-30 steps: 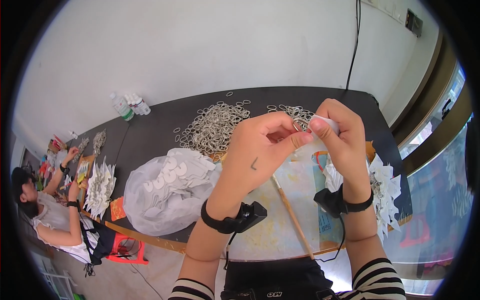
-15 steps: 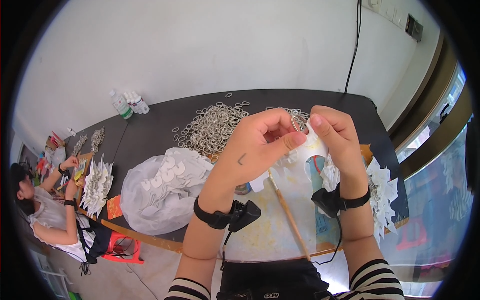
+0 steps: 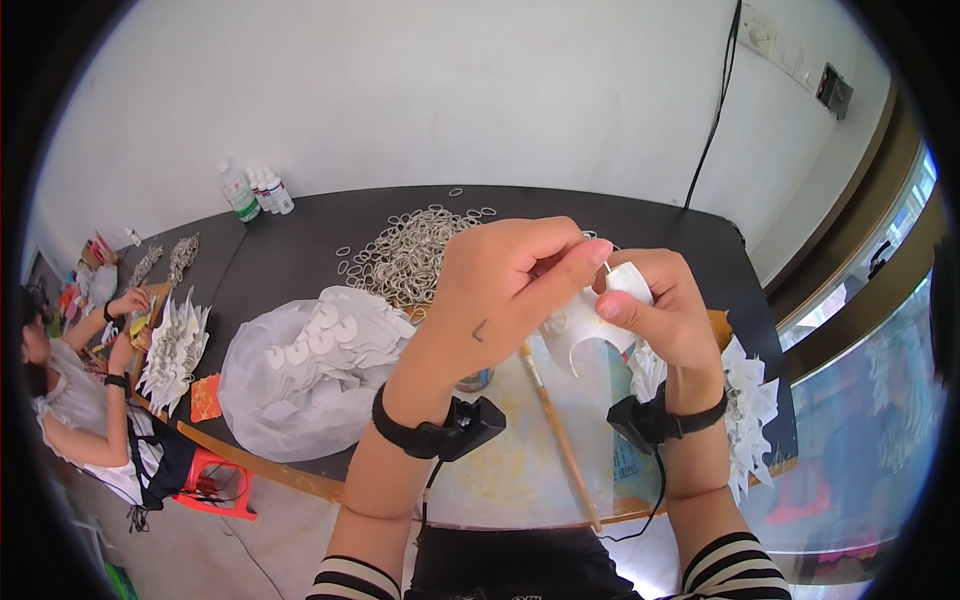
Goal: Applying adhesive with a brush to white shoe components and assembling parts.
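My left hand [image 3: 515, 295] pinches a small metal ring [image 3: 607, 268] between thumb and index finger; most of the ring is hidden behind the fingertips. In my right hand [image 3: 660, 310] is a white cut-out piece [image 3: 580, 328] of thin sheet material with a curved notch. Its upper tab bends over at the ring, with the right thumb pressed on it. Whether the tab passes through the ring I cannot tell. Beneath the hands, a wooden-handled brush [image 3: 562, 435] lies on a stained, pale sheet [image 3: 495, 470]. Beside the left wrist stands a small jar [image 3: 476, 380], partly covered.
A heap of metal rings [image 3: 405, 250] lies behind my left hand. Left of it sits a translucent bag [image 3: 255, 405] with stacked white pieces [image 3: 345, 335]. More white pieces [image 3: 750, 410] hang at the right edge. Bottles [image 3: 255, 192] stand by the wall. A co-worker [image 3: 90, 420] sits far left.
The ring has turned and is now mostly hidden by my left fingers. My right hand has lowered slightly, and the white piece's tab now shows folded under the right thumb. The view has shifted slightly.
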Demonstrator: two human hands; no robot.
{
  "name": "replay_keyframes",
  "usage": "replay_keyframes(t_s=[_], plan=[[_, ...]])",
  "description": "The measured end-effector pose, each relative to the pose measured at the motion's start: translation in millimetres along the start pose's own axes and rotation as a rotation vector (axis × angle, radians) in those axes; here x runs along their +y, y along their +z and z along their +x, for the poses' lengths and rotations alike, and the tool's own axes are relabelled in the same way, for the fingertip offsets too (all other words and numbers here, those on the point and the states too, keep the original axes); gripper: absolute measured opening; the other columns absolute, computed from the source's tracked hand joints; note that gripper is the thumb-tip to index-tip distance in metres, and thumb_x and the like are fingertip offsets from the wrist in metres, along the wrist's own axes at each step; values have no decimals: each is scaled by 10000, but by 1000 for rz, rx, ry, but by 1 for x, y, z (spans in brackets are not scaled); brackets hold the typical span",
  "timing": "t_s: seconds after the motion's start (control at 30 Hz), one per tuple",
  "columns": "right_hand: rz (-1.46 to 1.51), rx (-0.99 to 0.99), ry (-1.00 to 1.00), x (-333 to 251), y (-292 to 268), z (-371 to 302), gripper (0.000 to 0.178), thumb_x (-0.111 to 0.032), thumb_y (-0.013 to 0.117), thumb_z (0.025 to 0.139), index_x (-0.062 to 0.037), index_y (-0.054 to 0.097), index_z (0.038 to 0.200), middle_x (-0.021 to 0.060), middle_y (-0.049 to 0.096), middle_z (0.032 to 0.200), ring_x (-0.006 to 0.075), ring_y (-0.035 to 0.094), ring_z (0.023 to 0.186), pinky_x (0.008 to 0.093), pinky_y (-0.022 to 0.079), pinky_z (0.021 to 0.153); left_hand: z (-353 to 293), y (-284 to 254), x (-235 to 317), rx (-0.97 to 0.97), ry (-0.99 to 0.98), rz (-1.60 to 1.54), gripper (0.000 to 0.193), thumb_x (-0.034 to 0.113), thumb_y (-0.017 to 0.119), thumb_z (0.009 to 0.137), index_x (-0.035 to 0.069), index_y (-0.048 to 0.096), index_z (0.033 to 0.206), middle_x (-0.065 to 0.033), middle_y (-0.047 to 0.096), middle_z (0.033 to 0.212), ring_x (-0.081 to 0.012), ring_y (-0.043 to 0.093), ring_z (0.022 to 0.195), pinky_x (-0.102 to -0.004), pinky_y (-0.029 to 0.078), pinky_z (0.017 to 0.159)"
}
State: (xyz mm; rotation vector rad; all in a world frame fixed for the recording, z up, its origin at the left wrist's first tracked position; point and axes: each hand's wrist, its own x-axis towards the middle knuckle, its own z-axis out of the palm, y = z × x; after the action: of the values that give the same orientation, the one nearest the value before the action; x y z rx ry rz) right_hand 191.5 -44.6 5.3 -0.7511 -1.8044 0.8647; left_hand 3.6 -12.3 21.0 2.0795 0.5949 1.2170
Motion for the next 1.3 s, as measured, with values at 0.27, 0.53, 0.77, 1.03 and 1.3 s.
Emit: replay_keyframes(t_s=[0.27,0.53,0.77,1.03,1.3], plan=[[-19,45,-33,-2,9,-1,386,-331,528,918,7,560,734,11,487,623,94,412,580,247,320,507,3,-6,-8,-172,-7,-48,248,195,537,896,4,583,745,-25,533,614,-79,464,579,-242,363,532],[-205,223,-11,-9,3,-2,348,-285,525,920,15,554,746,42,469,638,123,429,571,264,342,520,0,-8,-14,-177,-177,-340,270,250,532,922,4,591,827,18,543,726,-78,478,689,-231,398,644],[-1007,726,-587,-18,13,7,182,-131,727,709,-57,601,817,43,556,692,216,507,665,310,402,638,-4,-3,-1,-77,-242,-105,261,232,573,903,-19,600,838,10,484,629,-62,371,576,-236,316,507],[-86,628,12,-13,10,-1,340,-302,601,888,19,568,781,-25,535,716,51,435,650,202,336,552,-1,15,-7,260,-123,-367,211,182,721,793,-1,663,881,-8,607,678,-40,491,587,-191,372,526],[137,567,-17,-17,24,3,227,-144,709,802,28,652,939,32,626,796,59,559,781,192,446,603,-5,23,-1,258,-184,-406,202,160,737,781,4,674,892,-19,638,707,-36,528,593,-178,388,510]])
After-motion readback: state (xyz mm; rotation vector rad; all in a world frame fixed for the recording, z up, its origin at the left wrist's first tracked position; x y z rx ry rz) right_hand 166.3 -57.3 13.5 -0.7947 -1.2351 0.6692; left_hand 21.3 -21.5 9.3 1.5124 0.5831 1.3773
